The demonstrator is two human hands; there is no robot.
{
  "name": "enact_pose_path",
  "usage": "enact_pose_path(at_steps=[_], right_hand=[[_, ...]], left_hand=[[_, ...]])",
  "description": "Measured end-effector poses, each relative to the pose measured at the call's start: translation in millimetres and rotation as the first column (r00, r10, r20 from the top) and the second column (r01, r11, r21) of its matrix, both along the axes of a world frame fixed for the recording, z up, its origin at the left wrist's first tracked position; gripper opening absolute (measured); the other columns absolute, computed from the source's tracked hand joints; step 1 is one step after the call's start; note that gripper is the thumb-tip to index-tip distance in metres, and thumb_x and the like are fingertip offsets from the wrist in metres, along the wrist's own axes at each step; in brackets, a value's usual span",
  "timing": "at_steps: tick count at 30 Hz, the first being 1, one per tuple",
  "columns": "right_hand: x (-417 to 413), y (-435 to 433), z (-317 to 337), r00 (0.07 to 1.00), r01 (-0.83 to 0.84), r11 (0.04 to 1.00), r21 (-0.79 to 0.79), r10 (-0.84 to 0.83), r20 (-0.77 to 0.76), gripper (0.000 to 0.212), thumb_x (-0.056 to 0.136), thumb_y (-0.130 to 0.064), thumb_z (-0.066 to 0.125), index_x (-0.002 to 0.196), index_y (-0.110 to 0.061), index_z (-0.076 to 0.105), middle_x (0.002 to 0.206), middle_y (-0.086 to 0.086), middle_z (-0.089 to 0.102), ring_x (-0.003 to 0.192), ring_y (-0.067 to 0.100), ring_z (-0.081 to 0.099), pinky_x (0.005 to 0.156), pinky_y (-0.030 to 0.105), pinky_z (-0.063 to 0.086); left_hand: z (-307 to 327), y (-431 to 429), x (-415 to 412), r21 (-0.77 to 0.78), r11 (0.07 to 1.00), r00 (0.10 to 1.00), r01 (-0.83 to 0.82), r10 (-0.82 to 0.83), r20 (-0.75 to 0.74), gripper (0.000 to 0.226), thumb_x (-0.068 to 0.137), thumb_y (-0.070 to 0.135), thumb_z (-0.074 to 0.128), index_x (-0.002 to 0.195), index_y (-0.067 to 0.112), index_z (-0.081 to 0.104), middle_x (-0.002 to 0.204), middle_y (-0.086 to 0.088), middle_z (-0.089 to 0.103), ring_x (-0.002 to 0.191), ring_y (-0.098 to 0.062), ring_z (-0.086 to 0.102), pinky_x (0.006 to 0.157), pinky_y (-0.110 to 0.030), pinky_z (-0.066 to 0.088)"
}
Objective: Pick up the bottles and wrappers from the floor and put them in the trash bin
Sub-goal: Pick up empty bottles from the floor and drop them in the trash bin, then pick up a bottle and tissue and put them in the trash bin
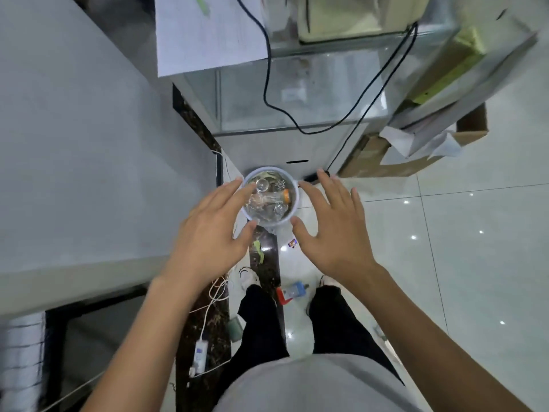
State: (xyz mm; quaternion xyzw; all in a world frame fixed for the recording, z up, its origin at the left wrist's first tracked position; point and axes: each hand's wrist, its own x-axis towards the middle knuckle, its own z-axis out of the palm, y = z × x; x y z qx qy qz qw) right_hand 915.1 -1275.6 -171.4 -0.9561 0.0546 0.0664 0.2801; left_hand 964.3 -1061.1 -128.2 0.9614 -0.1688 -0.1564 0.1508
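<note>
Hovering open and empty, left hand (214,230) and right hand (329,230) flank the bin (297,200); a bottle (292,292) lies crosswise on the bin's near side. Right hand seems closer.

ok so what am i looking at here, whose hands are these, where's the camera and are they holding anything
One picture, from a camera worn on a person's head, looking down past their arms and legs. No machine: the left hand and right hand are bare, open and empty, spread either side of a round trash bin on the floor. Clear bottles lie inside it, one orange-capped. On the floor there is a bottle between the feet and a small wrapper nearer the bin.
</note>
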Motion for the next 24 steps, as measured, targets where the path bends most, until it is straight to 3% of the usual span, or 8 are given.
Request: enact_pose_path(at_steps=[3,10,16,21,24], right_hand=[[-14,-16,30,0.999,0.034,0.999,0.035,-0.036,0.039,0.063,0.092,-0.053,0.042,0.151,-0.034,0.038,0.167,-0.004,0.021,0.155,0.018,0.013,0.126,0.045,0.002],[-29,-22,58,0.996,0.064,0.998,0.005,-0.064,0.061,0.060,0.092,-0.050,0.048,0.150,-0.034,0.039,0.166,-0.004,0.022,0.154,0.019,0.014,0.125,0.046,0.003],[-60,-5,83,0.949,0.303,0.953,-0.021,-0.300,0.099,0.058,0.093,-0.048,0.052,0.149,-0.032,0.041,0.165,-0.004,0.023,0.153,0.019,0.015,0.125,0.046,0.008],[-121,30,105,0.741,0.669,0.740,-0.073,-0.656,0.144,0.060,0.093,-0.050,0.049,0.150,-0.033,0.039,0.165,-0.005,0.024,0.154,0.018,0.015,0.126,0.045,0.008],[-154,53,116,0.558,0.830,0.553,-0.073,-0.817,0.146,0.062,0.092,-0.053,0.045,0.151,-0.033,0.039,0.166,-0.006,0.022,0.154,0.017,0.013,0.126,0.043,0.006]], left_hand=[[28,-13,-10,-0.013,1.000,0.998,-0.015,0.016,0.054,0.059,0.097,0.043,0.052,0.153,0.037,0.033,0.162,0.009,0.028,0.149,-0.016,0.023,0.114,-0.045,0.032],[50,-26,-16,0.052,0.991,0.979,0.122,-0.129,0.161,0.064,0.096,0.040,0.058,0.154,0.036,0.032,0.165,0.005,0.022,0.152,-0.019,0.016,0.119,-0.045,0.023],[59,-27,11,-0.018,0.940,0.930,0.340,-0.333,0.157,0.063,0.093,0.045,0.047,0.153,0.032,0.035,0.164,0.004,0.024,0.152,-0.019,0.020,0.121,-0.043,0.021],[72,-59,11,-0.056,0.808,0.808,0.586,-0.577,0.124,0.063,0.098,0.033,0.056,0.155,0.030,0.030,0.164,0.007,0.022,0.152,-0.014,0.016,0.122,-0.033,0.014],[81,-87,0,-0.091,0.655,0.659,0.751,-0.730,0.184,0.063,0.097,0.036,0.056,0.155,0.029,0.033,0.163,0.007,0.025,0.150,-0.015,0.021,0.121,-0.039,0.025]])
